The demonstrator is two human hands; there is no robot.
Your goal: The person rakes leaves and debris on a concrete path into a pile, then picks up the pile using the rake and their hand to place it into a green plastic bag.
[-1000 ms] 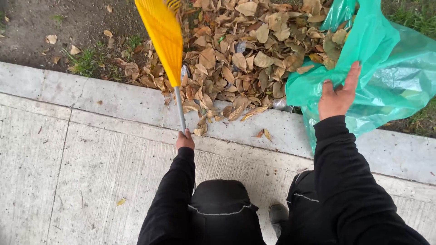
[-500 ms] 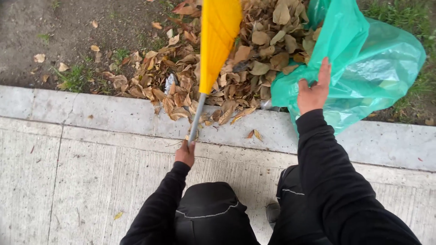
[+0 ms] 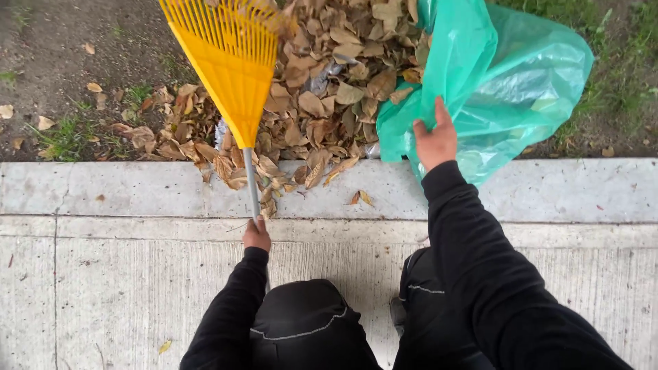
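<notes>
**Rake in one hand, bag in the other, at the leaf pile**

Head view: the heap of dry brown leaves (image 3: 322, 89) lies on the dirt and spills over the pale concrete curb (image 3: 137, 188), and everything else sits around it.

The left hand (image 3: 257, 235) is on the near side of the heap, over the grooved concrete pavement (image 3: 103, 288). It is closed in a fist around the grey metal shaft (image 3: 252, 185) of a rake, gripping its lower end. From the fist the shaft rises across the curb to the yellow plastic fan-shaped rake head (image 3: 229, 62), whose tines spread over the left part of the heap, with the tips running out of the top of the picture.

The right hand (image 3: 435, 140) is at the right edge of the heap. Its fingers are pinched on the rim of a thin translucent green plastic bag (image 3: 507, 82), the thumb raised along the plastic. The bag billows to the right of the heap, its mouth turned toward the leaves, with several leaves lying just at the opening. The bag's lower fold rests on the curb.

Both arms wear black sleeves (image 3: 480, 260); black-trousered knees show at the bottom.
</notes>
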